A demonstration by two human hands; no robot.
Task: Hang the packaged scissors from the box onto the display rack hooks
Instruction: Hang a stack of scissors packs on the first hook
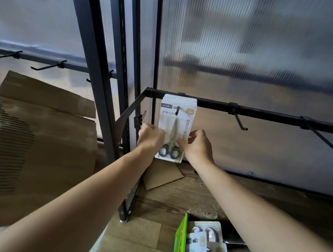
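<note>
Ribbed, milky panels (242, 52) stood behind a black rack (268, 114), above a wood-look floor (167, 203). A pack (178, 115) of scissors hung upright on the leftmost hook (177, 109) of the rack's right-hand bar. The hook's tip showed through the hole near the pack's top, and layered card edges showed behind its top corner.

Both hands were at the pack's lower half, one on each side, with the scissor blades between them. The left hand (151, 138) gripped the left edge, fingers curled and knuckles toward the camera. The right hand (198, 146) pinched the right edge, thumb on the front face.

Two bare hooks (239, 120) stuck out further right along the bar. Low in the view, beside the right forearm, an open box (181, 240) with a green flap held more packs (206, 241). A big brown carton (45, 138) stood at the left.
</note>
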